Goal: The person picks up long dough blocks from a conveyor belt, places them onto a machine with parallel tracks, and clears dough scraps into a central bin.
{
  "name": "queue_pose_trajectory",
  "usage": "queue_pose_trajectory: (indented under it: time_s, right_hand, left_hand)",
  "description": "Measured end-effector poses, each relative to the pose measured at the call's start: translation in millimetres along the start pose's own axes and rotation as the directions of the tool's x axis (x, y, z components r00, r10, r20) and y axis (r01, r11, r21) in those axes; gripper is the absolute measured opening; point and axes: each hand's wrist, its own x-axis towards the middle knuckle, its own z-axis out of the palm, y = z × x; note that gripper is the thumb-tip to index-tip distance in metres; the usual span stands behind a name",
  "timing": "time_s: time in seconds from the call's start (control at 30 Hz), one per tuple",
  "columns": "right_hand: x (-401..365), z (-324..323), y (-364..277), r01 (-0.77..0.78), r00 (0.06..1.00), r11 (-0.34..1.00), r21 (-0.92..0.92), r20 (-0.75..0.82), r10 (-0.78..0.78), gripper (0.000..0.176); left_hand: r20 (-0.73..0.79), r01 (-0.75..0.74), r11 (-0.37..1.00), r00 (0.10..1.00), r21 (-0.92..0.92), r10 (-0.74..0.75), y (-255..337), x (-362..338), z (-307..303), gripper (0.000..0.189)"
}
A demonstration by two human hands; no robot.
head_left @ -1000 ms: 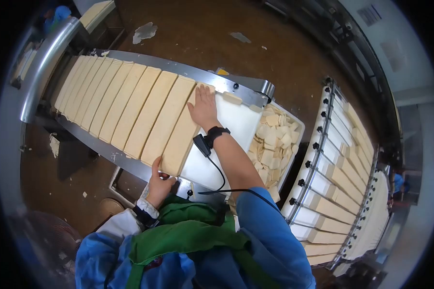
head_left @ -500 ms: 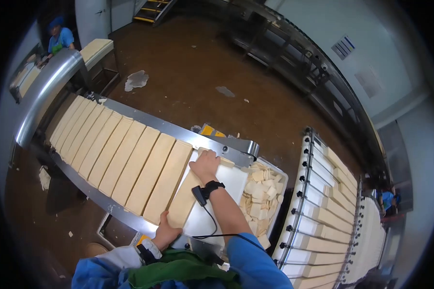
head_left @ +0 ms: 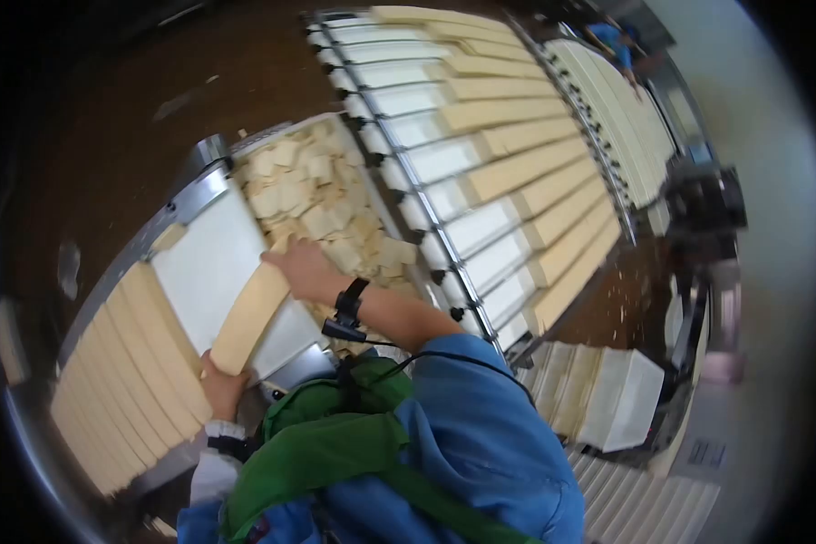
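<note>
- I see a pale strip (head_left: 252,313) held between two bare hands above the white bed of the conveyor (head_left: 210,263), near its end edge by the bin (head_left: 401,265). I can't tell whether its underside touches the bed.
- The right hand (head_left: 308,270) has its fingers closed around the strip's far end, right by that end edge.
- The left hand (head_left: 222,388) cups the near end, thumb and fingers spread about the strip's width, close to the conveyor's near edge.
- The strip lies aslant between the hands and bows slightly.
- A row of strips (head_left: 131,376) sits side by side across the conveyor, on the left hand's side, with bare white bed showing between its last strip and the held one.
- One small pale piece (head_left: 168,238) rests along the conveyor's far edge, near the row.
- Just beyond the end edge, that bin is heaped with flat, pale offcuts (head_left: 322,204).
- Past the bin stands a long rack (head_left: 435,159) with white lanes, a metal bar and black knobs; more long strips (head_left: 517,113) lie in its lanes.
- White ridged trays (head_left: 598,394) stand near the rack's near corner.
- A co-worker in blue (head_left: 615,43) is at the far side of the room, beyond the rack.
</note>
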Motion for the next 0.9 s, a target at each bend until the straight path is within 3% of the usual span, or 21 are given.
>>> queue_pose_trajectory:
  time_s: [0.03, 0.1, 0.17, 0.27, 0.33, 0.47, 0.53, 0.6, 0.63, 0.7, 0.73, 0.77, 0.8, 0.83, 0.9]
  right_hand:
    - [-17, -5, 6, -0.041, 0.999, 0.999, 0.0, -0.014, 0.041, 0.057]
    - [-44, -15, 14, -0.11, 0.988, 0.989, 0.096, -0.101, 0.12, 0.046]
    - [-88, -32, 43, -0.204, 0.952, 0.97, 0.134, -0.202, 0.228, 0.053]
    - [-165, -93, 111, -0.302, 0.88, 0.944, 0.135, -0.342, 0.33, 0.059]
    - [-203, -141, 163, -0.411, 0.867, 0.888, 0.205, -0.215, 0.45, 0.061]
    - [-237, -157, 303, -0.348, 0.929, 0.906, 0.241, -0.038, 0.368, 0.067]
    - [-238, -145, 350, -0.321, 0.943, 0.906, 0.276, 0.009, 0.331, 0.071]
    - [-237, -131, 379, -0.234, 0.966, 0.845, 0.482, 0.014, 0.259, 0.079]
    - [-240, -127, 387, -0.225, 0.968, 0.841, 0.491, 0.013, 0.252, 0.079]
    - [-243, -118, 396, -0.451, 0.877, 0.769, 0.453, 0.066, 0.475, 0.083]
    - [-244, -122, 389, -0.442, 0.882, 0.767, 0.465, 0.072, 0.465, 0.083]
    - [-248, -126, 379, -0.454, 0.836, 0.879, 0.142, -0.274, 0.476, 0.074]
    - [-252, -129, 365, -0.52, 0.741, 0.833, -0.188, -0.584, 0.331, 0.064]
    - [-256, -123, 353, -0.514, 0.741, 0.84, -0.173, -0.584, 0.333, 0.064]
    - [-260, -110, 319, -0.451, 0.733, 0.89, 0.065, -0.542, 0.411, 0.04]
  left_hand:
    - [0.02, -0.038, 0.999, 0.999, 0.009, 0.037, 1, 4, 4, 0.088]
    - [0.027, -0.204, 0.962, 0.977, -0.182, 0.212, 5, 9, 7, 0.084]
    - [0.074, -0.23, 0.96, 0.967, -0.157, 0.244, 65, 2, 0, 0.077]
    - [0.186, -0.397, 0.875, 0.872, -0.276, 0.454, 173, -11, 5, 0.072]
    - [0.241, -0.461, 0.801, 0.787, -0.381, 0.568, 226, -21, 25, 0.075]
    - [0.324, -0.388, 0.718, 0.698, -0.578, 0.638, 315, -56, 58, 0.082]
    - [0.333, -0.383, 0.729, 0.702, -0.568, 0.629, 337, -65, 78, 0.082]
    - [0.343, -0.407, 0.747, 0.702, -0.526, 0.624, 356, -70, 92, 0.08]
    - [0.342, -0.407, 0.754, 0.709, -0.516, 0.617, 366, -70, 95, 0.08]
    - [0.4, -0.482, 0.766, 0.659, -0.426, 0.637, 385, -67, 96, 0.088]
    - [0.403, -0.477, 0.776, 0.668, -0.412, 0.625, 394, -68, 101, 0.088]
    - [0.447, -0.402, 0.778, 0.651, -0.483, 0.614, 404, -68, 110, 0.09]
    - [0.486, -0.323, 0.772, 0.628, -0.547, 0.607, 412, -67, 118, 0.093]
    - [0.487, -0.324, 0.781, 0.637, -0.534, 0.597, 414, -65, 131, 0.093]
    - [0.438, -0.215, 0.734, 0.683, -0.645, 0.585, 410, -60, 163, 0.095]
